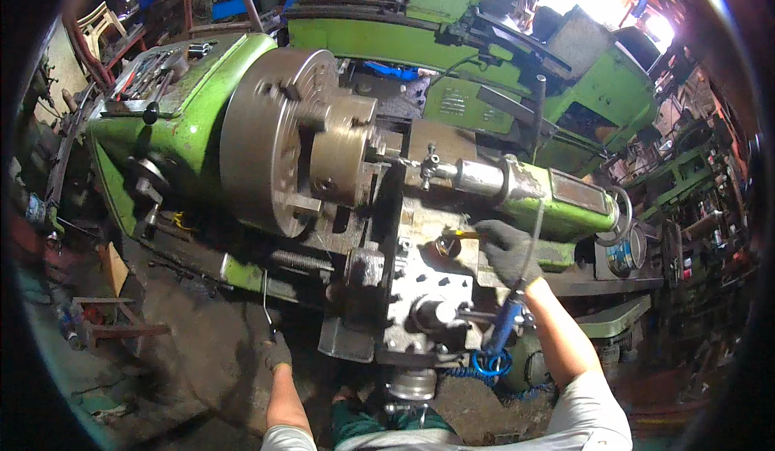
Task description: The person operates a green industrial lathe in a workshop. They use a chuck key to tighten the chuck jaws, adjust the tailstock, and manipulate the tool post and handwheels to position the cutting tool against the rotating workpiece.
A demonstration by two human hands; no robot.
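Note:
A green lathe carries a large steel chuck (262, 140) with a thick metal ring-shaped workpiece (343, 152) in front of its jaws. My left hand (277, 351), in a dark glove, is closed round the lower end of a bent metal lever (266, 306) below the carriage. My right hand (508, 251), gloved in grey, closes on a thin yellow-handled tool (462, 234). The far tip of that tool reaches over a small dark round container (446, 246) on the carriage; what kind of tool it is I cannot make out. The tool post (436, 314) stands nearer to me.
A blue air gun (504, 326) with a coiled hose hangs beside my right forearm. The green tailstock (557, 197) lies beyond my right hand. Loose hand tools (157, 71) cover the headstock top. Another green machine (355, 39) stands behind. A tin (626, 249) sits at the right.

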